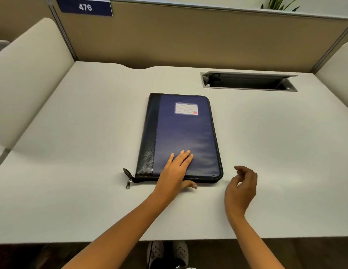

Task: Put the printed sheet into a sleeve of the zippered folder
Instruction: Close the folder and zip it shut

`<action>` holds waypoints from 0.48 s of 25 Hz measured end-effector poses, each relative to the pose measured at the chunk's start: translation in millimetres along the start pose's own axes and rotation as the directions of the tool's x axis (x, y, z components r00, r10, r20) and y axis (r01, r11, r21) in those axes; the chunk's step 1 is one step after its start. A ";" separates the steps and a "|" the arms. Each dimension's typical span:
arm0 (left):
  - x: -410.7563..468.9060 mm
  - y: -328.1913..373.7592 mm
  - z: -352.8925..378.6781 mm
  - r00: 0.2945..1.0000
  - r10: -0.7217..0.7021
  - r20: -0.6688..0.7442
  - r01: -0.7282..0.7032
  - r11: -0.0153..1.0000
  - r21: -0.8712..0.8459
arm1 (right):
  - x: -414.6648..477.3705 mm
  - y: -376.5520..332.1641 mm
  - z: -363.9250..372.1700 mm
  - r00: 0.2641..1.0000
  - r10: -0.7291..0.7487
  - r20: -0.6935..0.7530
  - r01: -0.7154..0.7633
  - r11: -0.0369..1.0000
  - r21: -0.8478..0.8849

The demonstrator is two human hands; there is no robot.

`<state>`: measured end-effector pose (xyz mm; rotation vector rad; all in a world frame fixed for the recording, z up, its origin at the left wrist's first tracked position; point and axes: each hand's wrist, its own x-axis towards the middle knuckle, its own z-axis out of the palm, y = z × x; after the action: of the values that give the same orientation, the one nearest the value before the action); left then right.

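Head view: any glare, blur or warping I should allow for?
Head view: light is even, shadows soft; a pale sheen lies on the folder near the left hand; the right hand is slightly blurred; the wide lens bows the desk edges and the partition.

Bare desk [72, 200] lay open at 7 to 10 o'clock of the closed folder [184, 133] and at 2 to 5. An open cable hatch [248, 83] broke the surface at 1; the partition [188, 39] walled 12, and a side panel [29, 78] closed 9.
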<state>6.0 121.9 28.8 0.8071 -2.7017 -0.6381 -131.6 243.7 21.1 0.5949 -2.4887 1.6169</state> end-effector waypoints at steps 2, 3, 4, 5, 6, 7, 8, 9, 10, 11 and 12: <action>-8.8 -6.6 -10.7 0.998 -0.021 -0.052 0.016 0.995 -0.093 | -13.0 -11.9 3.4 0.996 -0.064 0.069 0.061 0.997 0.044; -15.0 -12.5 -17.5 0.994 -0.045 -0.101 0.031 0.989 -0.145 | -22.0 -19.2 6.3 0.986 -0.108 0.126 0.099 0.992 0.075; -22.7 -19.9 -24.7 0.984 -0.084 -0.156 0.053 0.980 -0.192 | -32.0 -27.0 9.8 0.969 -0.155 0.193 0.136 0.985 0.109; -31.4 -28.4 -32.1 0.969 -0.132 -0.211 0.083 0.970 -0.227 | -42.8 -35.4 14.0 0.943 -0.201 0.265 0.165 0.975 0.149; -41.6 -38.4 -39.3 0.949 -0.183 -0.257 0.123 0.964 -0.234 | -54.2 -44.0 19.1 0.911 -0.241 0.336 0.184 0.964 0.193; -52.4 -49.7 -46.0 0.928 -0.229 -0.295 0.168 0.962 -0.217 | -65.2 -52.3 24.7 0.872 -0.277 0.403 0.193 0.952 0.236; -63.4 -61.1 -51.9 0.906 -0.267 -0.329 0.212 0.958 -0.195 | -75.4 -59.8 30.7 0.827 -0.310 0.468 0.200 0.942 0.269; -73.9 -73.0 -57.5 0.889 -0.298 -0.348 0.245 0.951 -0.188 | -84.7 -66.2 37.5 0.774 -0.336 0.536 0.210 0.936 0.284; -84.1 -84.2 -63.2 0.878 -0.327 -0.350 0.271 0.942 -0.199 | -93.3 -71.6 44.8 0.709 -0.350 0.612 0.222 0.935 0.277; -92.9 -94.0 -67.8 0.878 -0.347 -0.331 0.287 0.933 -0.218 | -101.2 -75.7 52.1 0.635 -0.346 0.691 0.240 0.938 0.249; -99.8 -101.3 -71.2 0.885 -0.354 -0.302 0.294 0.929 -0.225 | -108.5 -78.9 59.4 0.562 -0.328 0.759 0.268 0.941 0.207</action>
<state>159.0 78.6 31.8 1.2139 -2.1859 -0.7177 5.0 190.7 30.2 2.0149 -2.5768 1.4892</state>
